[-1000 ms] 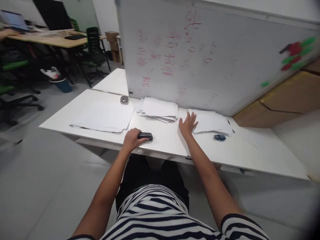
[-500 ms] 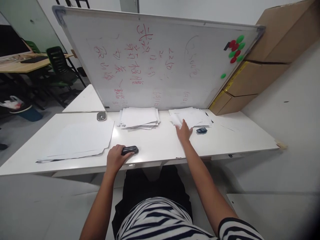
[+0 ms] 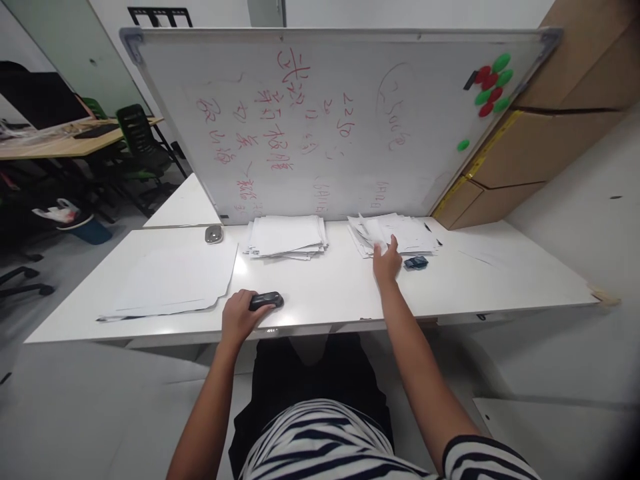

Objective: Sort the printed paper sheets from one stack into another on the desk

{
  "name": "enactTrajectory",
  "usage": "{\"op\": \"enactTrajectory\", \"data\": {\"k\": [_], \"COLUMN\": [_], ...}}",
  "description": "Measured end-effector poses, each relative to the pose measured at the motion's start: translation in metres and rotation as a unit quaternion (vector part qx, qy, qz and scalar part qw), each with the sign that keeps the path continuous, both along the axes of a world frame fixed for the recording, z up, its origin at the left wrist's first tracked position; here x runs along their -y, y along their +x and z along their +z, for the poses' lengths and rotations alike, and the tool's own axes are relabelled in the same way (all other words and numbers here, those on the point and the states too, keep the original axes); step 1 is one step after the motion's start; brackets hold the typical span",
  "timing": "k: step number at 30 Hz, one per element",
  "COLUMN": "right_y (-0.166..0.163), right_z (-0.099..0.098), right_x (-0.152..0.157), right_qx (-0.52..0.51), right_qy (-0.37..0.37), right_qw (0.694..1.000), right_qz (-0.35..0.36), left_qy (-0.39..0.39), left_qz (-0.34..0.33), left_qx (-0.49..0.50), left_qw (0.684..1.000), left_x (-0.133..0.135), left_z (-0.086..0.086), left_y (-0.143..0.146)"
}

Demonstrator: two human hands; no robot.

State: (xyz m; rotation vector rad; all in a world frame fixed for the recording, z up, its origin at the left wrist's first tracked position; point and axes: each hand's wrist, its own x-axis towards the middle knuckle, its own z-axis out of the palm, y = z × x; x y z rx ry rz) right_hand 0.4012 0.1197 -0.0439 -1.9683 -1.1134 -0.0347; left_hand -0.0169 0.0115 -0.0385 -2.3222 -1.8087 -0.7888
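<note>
My left hand [image 3: 239,316] is closed around the rear of a black stapler [image 3: 267,301], which lies near the front edge of the white table [image 3: 320,287]. My right hand [image 3: 387,260] pinches the lifted left edge of some paper sheets [image 3: 369,232] on the right paper stack [image 3: 407,232]. Those sheets curl up from the pile. Just right of that hand, a small dark blue packet [image 3: 416,263] rests on the table. A second paper stack [image 3: 286,235] sits between my hands, farther back.
Large paper sheets [image 3: 170,280] cover the table's left part, with a small grey-and-white device [image 3: 214,234] behind them. A whiteboard [image 3: 340,160] with red writing and magnets stands along the back edge. Cardboard boxes [image 3: 540,150] are piled at the back right.
My right hand has closed on sheets at the left of the right stack and raised their edge. My left hand stays on the stapler. The view has shifted slightly.
</note>
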Motion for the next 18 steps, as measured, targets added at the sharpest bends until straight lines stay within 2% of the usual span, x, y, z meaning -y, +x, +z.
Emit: {"op": "enactTrajectory", "data": {"k": [4,10,18], "right_y": [0.0052,0.0039,0.0078], "right_z": [-0.0079,-0.0058,-0.0067], "right_x": [0.0005,-0.0005,-0.0048], "right_qx": [-0.069,-0.059,-0.062], "right_qy": [0.036,0.095,0.072], "right_qw": [0.997,0.994,0.995], "right_qz": [-0.002,0.016,-0.025], "left_qy": [0.0,0.006,0.007], "left_qz": [0.004,0.013,0.022], "left_qx": [-0.005,-0.018,-0.009], "left_qw": [1.0,1.0,1.0], "left_x": [0.0002,0.0007,0.0], "left_z": [0.0012,0.0018,0.0025], "left_y": [0.001,0.0015,0.0025]}}
